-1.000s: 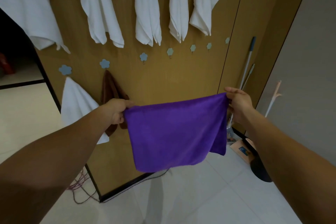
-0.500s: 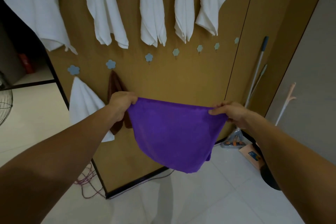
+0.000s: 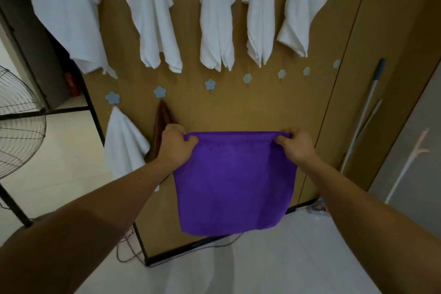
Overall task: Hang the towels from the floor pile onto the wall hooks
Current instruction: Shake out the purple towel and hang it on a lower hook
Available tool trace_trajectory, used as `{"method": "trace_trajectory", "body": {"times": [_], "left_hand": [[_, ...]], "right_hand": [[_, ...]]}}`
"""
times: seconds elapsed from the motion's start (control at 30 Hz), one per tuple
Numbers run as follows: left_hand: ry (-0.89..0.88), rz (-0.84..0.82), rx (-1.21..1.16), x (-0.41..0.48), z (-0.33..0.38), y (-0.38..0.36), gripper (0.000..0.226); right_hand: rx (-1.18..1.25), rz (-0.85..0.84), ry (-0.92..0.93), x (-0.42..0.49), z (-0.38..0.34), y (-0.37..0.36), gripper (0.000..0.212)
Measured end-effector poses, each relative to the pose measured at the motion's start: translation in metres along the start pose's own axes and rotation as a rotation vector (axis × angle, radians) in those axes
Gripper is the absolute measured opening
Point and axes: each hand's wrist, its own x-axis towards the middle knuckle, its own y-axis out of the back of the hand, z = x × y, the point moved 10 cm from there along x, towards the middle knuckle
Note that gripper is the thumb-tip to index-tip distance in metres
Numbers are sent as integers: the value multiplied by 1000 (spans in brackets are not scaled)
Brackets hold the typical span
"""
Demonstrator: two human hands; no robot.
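A purple towel [image 3: 235, 184] hangs flat in front of the wooden wall panel [image 3: 238, 107]. My left hand [image 3: 176, 148] pinches its top left corner and my right hand [image 3: 294, 145] pinches its top right corner. Above it runs a lower row of blue flower hooks; the bare ones include a hook [image 3: 210, 84] and another hook [image 3: 247, 78]. On the two leftmost lower hooks hang a white towel [image 3: 124, 143] and a brown towel [image 3: 162, 124], the brown one partly behind my left hand. Several white towels [image 3: 216, 19] hang from an upper row.
A standing fan [image 3: 19, 124] is at the left edge beside a dark doorway. Mop handles [image 3: 365, 112] lean in the right corner, with a pale stick [image 3: 405, 169] nearby. Cables [image 3: 128, 246] lie on the white tiled floor at the panel's foot.
Both hands have come level and pulled the purple towel's top edge taut, so it now hangs as a flat square. My view has shifted closer to the wall and slightly left.
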Motion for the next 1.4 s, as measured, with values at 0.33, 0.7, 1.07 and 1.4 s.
{"method": "trace_trajectory", "body": {"times": [0.33,0.7,1.07,1.4], "left_hand": [[123,-7,-569,84,-20,-39,19],[-45,-284,-435,158,-35,-96,13],[12,197,-66,275,-66,-107,32],[192,332,77,286,-99,-151,22]], "right_hand": [[504,-451,-69,53,-40,-99,27],[519,-287,-55,141,-56,-152,26],[304,-80,197,295,-79,-222,25],[147,-51,319,326,-65,-273,18]]}}
